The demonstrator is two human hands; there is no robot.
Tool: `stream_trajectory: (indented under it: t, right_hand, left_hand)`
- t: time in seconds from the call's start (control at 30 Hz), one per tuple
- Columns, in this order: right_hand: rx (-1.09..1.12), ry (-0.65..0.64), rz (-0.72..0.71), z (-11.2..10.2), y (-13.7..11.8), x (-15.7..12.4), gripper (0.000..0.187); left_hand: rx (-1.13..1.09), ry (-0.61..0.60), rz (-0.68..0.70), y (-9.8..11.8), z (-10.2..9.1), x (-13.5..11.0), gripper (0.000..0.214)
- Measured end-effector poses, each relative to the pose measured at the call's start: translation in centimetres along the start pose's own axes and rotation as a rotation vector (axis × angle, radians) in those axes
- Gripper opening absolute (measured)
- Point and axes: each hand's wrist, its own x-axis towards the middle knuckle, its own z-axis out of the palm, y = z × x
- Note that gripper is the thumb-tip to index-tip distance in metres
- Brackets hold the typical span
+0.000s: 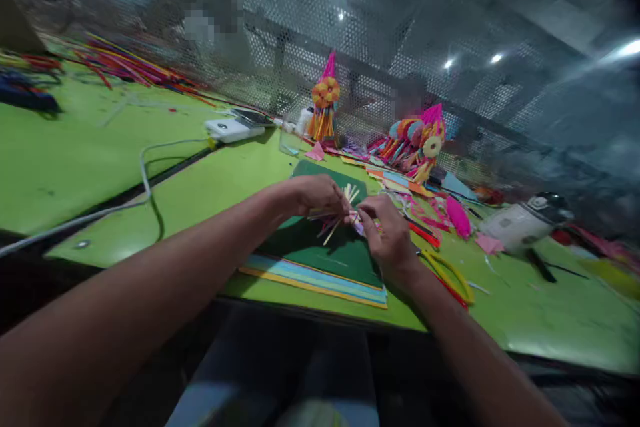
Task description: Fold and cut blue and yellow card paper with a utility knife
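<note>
Both my hands meet over a stack of coloured paper sheets topped by a dark green sheet. Between them is a small bundle of thin paper strips, cream and pinkish, fanning out in several directions. My left hand is closed on the bundle from the left, with strip ends sticking out below and behind its fingers. My right hand pinches the bundle's right end between thumb and forefinger; a bit of purple shows beneath. Exactly how the strips are fastened is too blurred to tell. Yellow-and-red-handled scissors lie beside my right wrist.
Tasselled paper decorations stand at the back of the green table. Paper scraps and a white bottle-like object lie to the right. Left are a white device, its cable and coloured strips. Perforated mesh rises behind.
</note>
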Motion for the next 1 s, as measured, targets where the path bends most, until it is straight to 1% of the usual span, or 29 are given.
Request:
stream_trajectory:
  t: [0.1,0.17,0.27,0.33,0.4,0.53,0.6,0.83,0.93,1.0]
  right_hand:
    - [0.000,0.077,0.081,-0.2,0.1,0.0,0.013]
    - [-0.013,0.078,0.100,-0.4,0.4,0.2,0.015]
    - [-0.049,0.013,0.108,-0.9,1.5,1.0,0.013]
    - [-0.089,-0.053,0.160,-1.5,2.8,1.7,0.011]
    - [-0.131,-0.127,0.274,-2.2,4.3,2.4,0.010]
    - [-0.193,-0.292,0.598,-3.7,7.4,3.3,0.015]
    - [-0.220,-0.334,0.668,-4.5,8.7,3.3,0.015]
    - [-0.241,-0.326,0.775,-7.0,13.3,2.5,0.018]
    - [-0.215,-0.282,0.818,-7.4,14.8,2.0,0.022]
    - [-0.194,-0.224,0.825,-7.2,15.3,1.7,0.025]
  left_hand:
    - [0.022,-0.016,0.012,-0.3,0.0,0.3,0.014]
    - [0.011,-0.020,0.018,-0.4,0.0,0.3,0.012]
    - [-0.035,-0.012,0.013,-0.3,0.1,0.3,0.008]
    - [-0.050,0.000,0.000,-0.1,0.3,0.1,0.006]
    - [-0.041,0.014,-0.010,0.0,0.4,0.0,0.005]
    - [0.016,0.030,-0.002,0.0,0.4,-0.1,0.006]
    - [0.048,0.027,0.003,-0.1,0.3,-0.1,0.008]
    - [0.036,0.006,0.016,-0.4,0.0,0.1,0.013]
    - [0.081,0.013,0.025,-0.6,-0.1,0.2,0.015]
    - [0.112,0.020,0.022,-0.6,-0.2,0.2,0.017]
